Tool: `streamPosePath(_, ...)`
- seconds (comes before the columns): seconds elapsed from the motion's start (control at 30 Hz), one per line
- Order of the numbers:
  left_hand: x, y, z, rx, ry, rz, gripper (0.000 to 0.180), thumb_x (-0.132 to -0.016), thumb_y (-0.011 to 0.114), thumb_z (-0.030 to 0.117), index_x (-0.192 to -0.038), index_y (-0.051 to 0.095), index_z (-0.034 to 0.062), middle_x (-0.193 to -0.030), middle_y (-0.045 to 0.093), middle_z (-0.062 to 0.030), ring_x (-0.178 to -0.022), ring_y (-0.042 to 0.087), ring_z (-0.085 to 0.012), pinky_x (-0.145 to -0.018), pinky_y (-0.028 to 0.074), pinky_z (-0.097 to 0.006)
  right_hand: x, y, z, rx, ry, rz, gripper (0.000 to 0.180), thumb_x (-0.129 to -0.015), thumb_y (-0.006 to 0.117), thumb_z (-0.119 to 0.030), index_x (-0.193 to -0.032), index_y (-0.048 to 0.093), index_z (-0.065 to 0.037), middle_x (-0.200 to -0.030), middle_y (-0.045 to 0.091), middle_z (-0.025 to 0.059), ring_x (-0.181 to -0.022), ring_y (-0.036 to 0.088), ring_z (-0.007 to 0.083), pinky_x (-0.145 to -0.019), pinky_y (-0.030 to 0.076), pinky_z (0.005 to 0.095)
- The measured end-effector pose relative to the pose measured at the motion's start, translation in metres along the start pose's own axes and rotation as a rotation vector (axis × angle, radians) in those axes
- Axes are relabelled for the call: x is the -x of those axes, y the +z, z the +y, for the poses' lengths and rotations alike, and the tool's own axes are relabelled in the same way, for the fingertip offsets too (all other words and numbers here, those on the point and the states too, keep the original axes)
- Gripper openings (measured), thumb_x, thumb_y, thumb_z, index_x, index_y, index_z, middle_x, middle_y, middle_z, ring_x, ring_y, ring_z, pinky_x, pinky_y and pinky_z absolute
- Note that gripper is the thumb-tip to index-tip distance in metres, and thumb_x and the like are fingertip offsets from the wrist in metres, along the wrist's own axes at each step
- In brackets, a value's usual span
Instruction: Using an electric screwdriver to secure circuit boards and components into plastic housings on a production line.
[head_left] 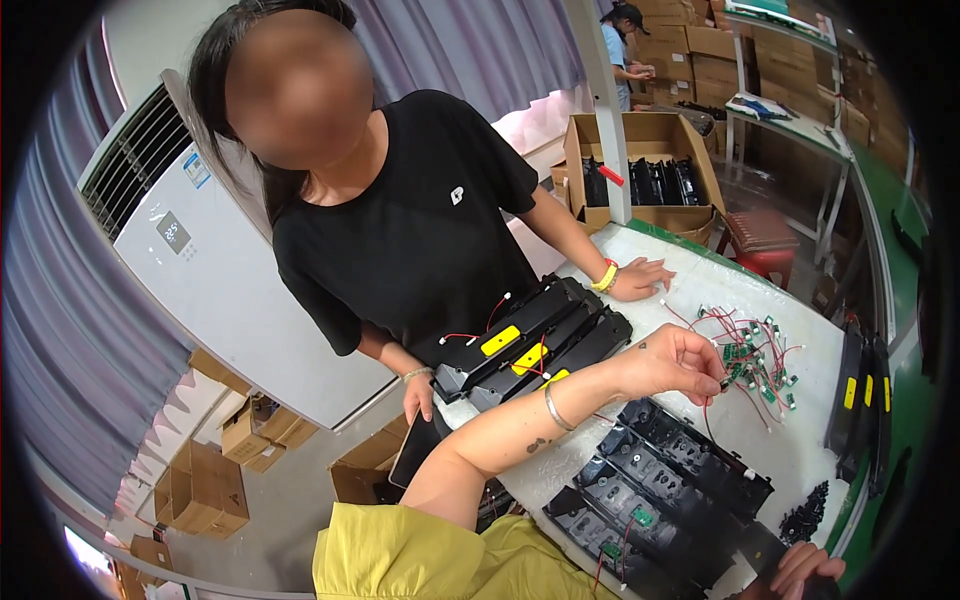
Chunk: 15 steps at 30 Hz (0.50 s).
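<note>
My left hand (685, 365) reaches across the table, thumb and fingertips pinched on a small wired circuit board. Its thin wire hangs down to a white connector (750, 475). Below lie several black plastic housings (665, 475) side by side, and small green boards (642, 516) sit in the nearer ones. Beyond my left hand, a loose pile of green circuit boards (762, 362) with red wires is spread out. At the lower right edge my right hand (805, 570) has its fingers curled round something dark, too blurred and cut off to name.
Black screws (803, 512) lie heaped at the right. Black housings with yellow labels (530, 355) are stacked at the left; more (860, 390) stand at the right edge. Opposite, a co-worker's hand (640, 278) rests on the table. A carton of black parts (645, 180) stands behind.
</note>
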<state>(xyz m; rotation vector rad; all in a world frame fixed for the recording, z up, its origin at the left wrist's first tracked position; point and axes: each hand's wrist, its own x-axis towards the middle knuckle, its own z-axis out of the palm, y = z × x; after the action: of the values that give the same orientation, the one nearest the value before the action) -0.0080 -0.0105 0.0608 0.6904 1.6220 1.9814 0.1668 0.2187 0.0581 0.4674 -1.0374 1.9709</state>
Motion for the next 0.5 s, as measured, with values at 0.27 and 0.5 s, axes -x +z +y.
streamPosePath(0.27,0.011,-0.002,-0.011,0.194,-0.055,-0.021,0.012,-0.080,0.063,0.003,-0.090,0.057,-0.0006,-0.084,0.064,-0.0078,-0.073,0.062,-0.0118,-0.068,0.052,-0.024,0.001,-0.001,0.000,0.010,0.012,-0.004,0.019,-0.072,0.050,-0.001,-0.088,0.042,-0.005,-0.056,0.036,0.0036,-0.045,0.032,0.0107,-0.045,0.028,0.0230)
streamPosePath(0.5,0.021,0.004,-0.014,0.181,-0.039,0.026,0.011,-0.080,0.063,0.004,-0.089,0.058,0.0000,-0.084,0.064,-0.0073,-0.073,0.062,-0.0119,-0.067,0.053,-0.025,0.002,-0.004,-0.002,-0.010,0.026,-0.012,0.017,-0.073,0.050,-0.001,-0.088,0.042,-0.006,-0.056,0.037,0.0035,-0.046,0.033,0.0109,-0.046,0.029,0.0228)
